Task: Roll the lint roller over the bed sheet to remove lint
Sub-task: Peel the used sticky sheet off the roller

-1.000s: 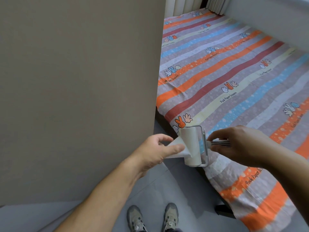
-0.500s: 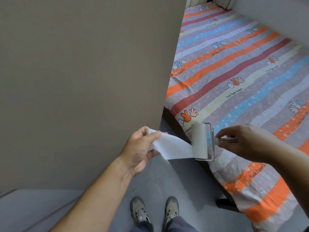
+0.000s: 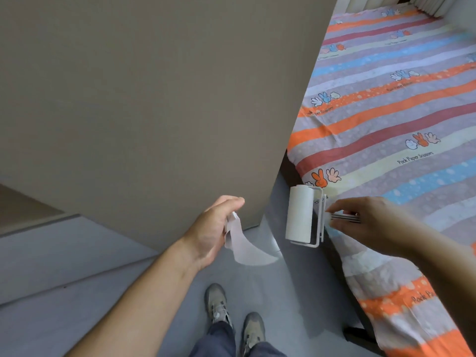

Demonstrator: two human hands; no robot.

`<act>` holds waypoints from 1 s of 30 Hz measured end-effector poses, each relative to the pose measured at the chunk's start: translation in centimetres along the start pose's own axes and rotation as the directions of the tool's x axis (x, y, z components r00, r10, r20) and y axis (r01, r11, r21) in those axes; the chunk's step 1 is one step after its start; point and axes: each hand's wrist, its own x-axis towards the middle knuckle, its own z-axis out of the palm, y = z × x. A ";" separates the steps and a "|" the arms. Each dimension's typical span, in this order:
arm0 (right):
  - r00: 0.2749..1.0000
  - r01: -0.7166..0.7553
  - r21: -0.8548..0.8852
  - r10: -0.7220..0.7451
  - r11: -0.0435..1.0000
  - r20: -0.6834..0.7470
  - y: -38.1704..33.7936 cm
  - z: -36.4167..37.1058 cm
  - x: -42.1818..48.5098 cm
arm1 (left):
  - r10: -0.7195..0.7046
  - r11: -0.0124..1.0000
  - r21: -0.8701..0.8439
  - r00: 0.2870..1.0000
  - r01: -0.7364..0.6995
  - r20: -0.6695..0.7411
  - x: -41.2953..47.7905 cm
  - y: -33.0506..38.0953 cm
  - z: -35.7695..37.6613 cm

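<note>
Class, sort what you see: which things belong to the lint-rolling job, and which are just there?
Job: roller, held by the right hand; peeled strip, held by the left hand; bed sheet.
Just there: shoes; wall; floor.

The bed sheet [image 3: 386,119] reads "Pock Paper Scissors" at three o'clock. A cut-off "Pock Pa" shows at five o'clock.

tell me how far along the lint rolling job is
Done: a peeled sheet hangs from the left hand, apart from the roll. In hand: the right hand holds the lint roller by its handle beside the bed's edge. Left: apparently all the rolling; the roller looks clear of the bed sheet.
</note>
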 end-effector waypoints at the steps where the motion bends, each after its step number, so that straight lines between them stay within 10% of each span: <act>1: 1.000 0.030 0.023 -0.030 0.999 -0.002 -0.5 0.3 -0.1 | 0.011 1.000 0.026 1.000 -0.010 -0.018 -0.7 -0.4 -0.3; 20: 0.931 0.354 -0.066 -0.345 0.933 0.115 -23.3 7.2 -0.5 | 0.129 0.971 -0.138 0.914 -0.195 -0.385 -11.5 -2.5 -21.1; 30: 0.902 0.405 -0.082 -0.384 0.911 0.197 -42.8 14.8 0.0 | 0.113 0.884 -0.266 0.727 -0.385 -0.677 -15.5 -0.5 -41.9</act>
